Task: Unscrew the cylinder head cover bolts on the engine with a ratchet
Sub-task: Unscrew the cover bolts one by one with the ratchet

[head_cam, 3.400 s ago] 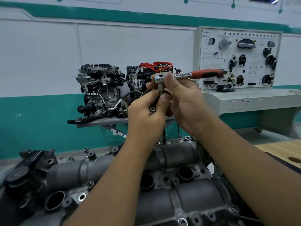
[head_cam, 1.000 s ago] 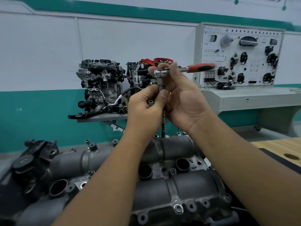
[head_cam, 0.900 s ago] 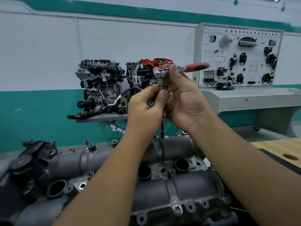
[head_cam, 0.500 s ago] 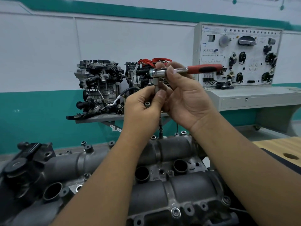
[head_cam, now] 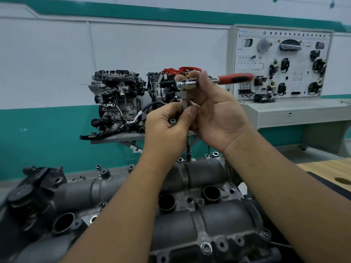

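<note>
The room has a white wall with a teal band along its lower part and a teal stripe near the top. Against it stands a grey desk (head_cam: 296, 114) carrying a white training panel (head_cam: 281, 61) studded with switches and car parts, and to its left a shelf (head_cam: 117, 138) holds two display engines (head_cam: 117, 97). A wooden bench top (head_cam: 326, 168) shows at the right edge. In the foreground lies the dark grey cylinder head cover (head_cam: 190, 215), cast metal with round open wells down its middle and bolt bosses along its rims; a washered bolt (head_cam: 206, 247) sits at the near edge. The ratchet (head_cam: 214, 81), chrome-headed with a red and black handle pointing right, is raised above the cover's far side, its extension bar (head_cam: 184, 100) running straight down to a spot on the far rim. The right hand (head_cam: 216, 114) holds the ratchet head between thumb and fingers. The left hand (head_cam: 169, 130) pinches the extension bar with thumb and curled fingers, and a loose bolt (head_cam: 172, 122) rests tucked in its grip.
</note>
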Available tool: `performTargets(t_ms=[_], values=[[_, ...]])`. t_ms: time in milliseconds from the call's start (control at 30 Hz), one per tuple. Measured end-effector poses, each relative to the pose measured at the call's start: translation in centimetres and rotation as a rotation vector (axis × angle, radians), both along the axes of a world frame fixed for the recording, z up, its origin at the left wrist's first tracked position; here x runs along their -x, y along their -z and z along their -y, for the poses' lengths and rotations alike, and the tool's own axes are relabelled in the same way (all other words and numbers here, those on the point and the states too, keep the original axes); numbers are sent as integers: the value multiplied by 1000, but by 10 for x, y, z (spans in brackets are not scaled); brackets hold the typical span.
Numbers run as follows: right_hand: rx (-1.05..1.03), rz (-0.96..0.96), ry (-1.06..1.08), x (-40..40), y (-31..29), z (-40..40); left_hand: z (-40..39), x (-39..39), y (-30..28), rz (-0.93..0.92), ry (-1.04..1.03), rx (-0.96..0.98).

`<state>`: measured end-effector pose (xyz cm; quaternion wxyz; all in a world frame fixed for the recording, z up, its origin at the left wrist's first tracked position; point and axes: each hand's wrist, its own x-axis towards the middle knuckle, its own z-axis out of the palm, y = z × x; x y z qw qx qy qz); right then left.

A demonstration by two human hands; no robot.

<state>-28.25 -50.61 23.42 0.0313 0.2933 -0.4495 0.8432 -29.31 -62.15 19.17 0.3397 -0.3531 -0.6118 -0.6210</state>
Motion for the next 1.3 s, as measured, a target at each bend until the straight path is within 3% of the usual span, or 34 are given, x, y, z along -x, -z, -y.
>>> performTargets(t_ms=[67, 267, 433, 633, 800, 1000, 1133, 1300], values=[[0, 55, 8, 0, -1, -1, 1, 0, 0, 3, 10, 26], [-21, -102, -2, -3, 4, 0, 0, 0, 1, 12, 22, -11], [-42, 23, 16, -1, 1, 0, 2, 3, 1, 24, 29, -1], [-37, -115, 7, -2, 4, 2, 1, 3, 2, 19, 33, -30], [-37, 32, 12, 1, 1, 0, 0, 4, 1, 16, 8, -1], [-16, -82, -8, -2, 4, -2, 1, 3, 2, 0, 1, 10], [-8, 84, -28, 2, 0, -4, 1, 3, 1, 11, 15, 29], [18, -64, -3, -1, 4, -4, 1, 1, 2, -1, 21, 4]])
